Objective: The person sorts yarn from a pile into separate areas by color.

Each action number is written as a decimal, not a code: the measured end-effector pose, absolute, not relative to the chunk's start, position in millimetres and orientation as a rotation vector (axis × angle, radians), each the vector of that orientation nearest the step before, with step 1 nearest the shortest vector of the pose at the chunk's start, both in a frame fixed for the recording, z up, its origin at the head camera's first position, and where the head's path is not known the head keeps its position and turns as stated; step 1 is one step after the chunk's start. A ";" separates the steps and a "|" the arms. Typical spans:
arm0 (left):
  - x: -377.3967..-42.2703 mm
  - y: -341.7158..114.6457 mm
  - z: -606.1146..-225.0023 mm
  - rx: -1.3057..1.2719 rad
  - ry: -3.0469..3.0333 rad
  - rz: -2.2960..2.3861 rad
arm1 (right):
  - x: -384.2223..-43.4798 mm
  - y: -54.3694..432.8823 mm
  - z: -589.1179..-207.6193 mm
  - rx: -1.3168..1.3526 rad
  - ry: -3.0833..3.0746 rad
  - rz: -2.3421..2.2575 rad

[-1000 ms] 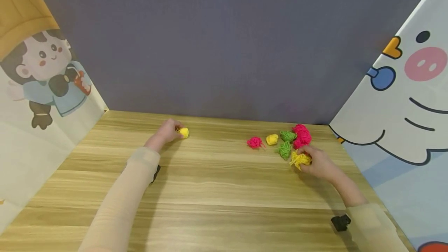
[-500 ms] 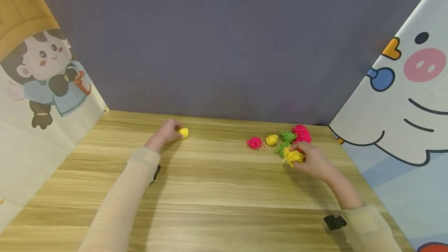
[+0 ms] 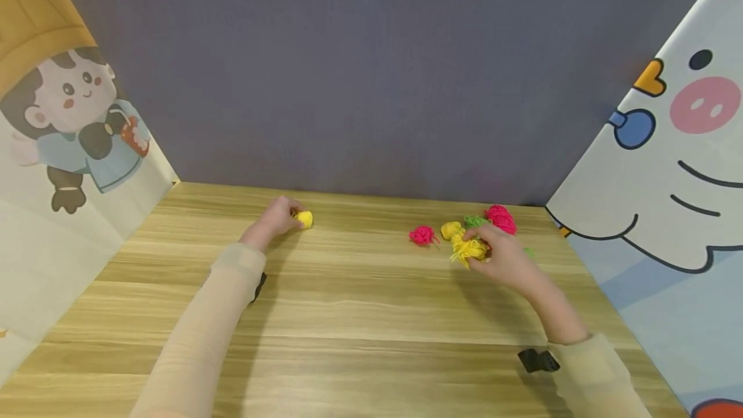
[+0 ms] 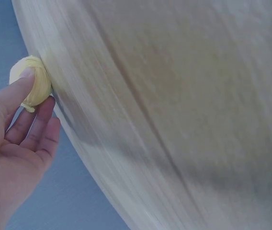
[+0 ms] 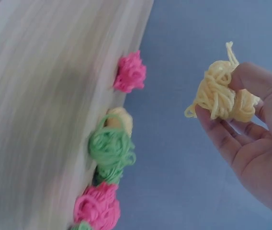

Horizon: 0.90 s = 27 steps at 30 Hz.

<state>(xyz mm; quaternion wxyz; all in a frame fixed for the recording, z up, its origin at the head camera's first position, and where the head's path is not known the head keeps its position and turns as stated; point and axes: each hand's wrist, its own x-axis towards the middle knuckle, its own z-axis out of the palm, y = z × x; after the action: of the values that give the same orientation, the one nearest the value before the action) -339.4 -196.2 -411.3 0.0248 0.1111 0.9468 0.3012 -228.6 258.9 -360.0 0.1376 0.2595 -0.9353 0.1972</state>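
At the table's back left, my left hand [image 3: 280,217] pinches a small, neatly wound yellow yarn ball [image 4: 41,82] between thumb and fingers. My right hand [image 3: 504,257] holds a looser yellow yarn bundle [image 5: 217,93] above the table, with loops and a loose end sticking out. Beyond that bundle in the head view sits another yellow yarn ball [image 3: 450,230]. A small pink yarn ball [image 3: 422,235] lies to its left. Green yarn [image 5: 112,148] and a larger pink yarn ball [image 3: 500,219] are behind my right hand, which partly hides the green in the head view.
The wooden table [image 3: 360,315] meets a dark grey back panel [image 3: 360,82]. Printed cartoon panels flank it, the left panel [image 3: 75,166] and the right panel [image 3: 656,211]. A bit of green yarn [image 3: 529,252] shows at the right of my right hand.
My right hand has moved left with the yellow yarn bundle, from beside the green yarn to in front of the yellow ball. My left hand has stayed in place.
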 end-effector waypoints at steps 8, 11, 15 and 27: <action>-340.2 -195.7 -411.8 0.338 2.928 0.930 | -223.9 237.9 -350.2 0.762 -2.653 0.683; -339.5 -194.8 -410.8 0.352 2.935 0.920 | -223.9 230.4 -348.7 0.790 -2.625 0.737; -337.1 -193.6 -407.9 0.361 2.943 0.915 | -224.4 219.9 -348.0 0.827 -2.576 0.763; -339.1 -193.7 -407.5 0.328 2.929 0.900 | -228.5 192.0 -349.2 0.822 -2.511 0.842</action>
<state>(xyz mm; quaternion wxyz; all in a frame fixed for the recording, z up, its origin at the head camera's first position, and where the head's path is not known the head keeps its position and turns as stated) -339.1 -193.7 -407.5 0.0298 0.1064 0.9500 0.2919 -228.5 192.0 -349.2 0.1834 0.2915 -0.8901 0.2984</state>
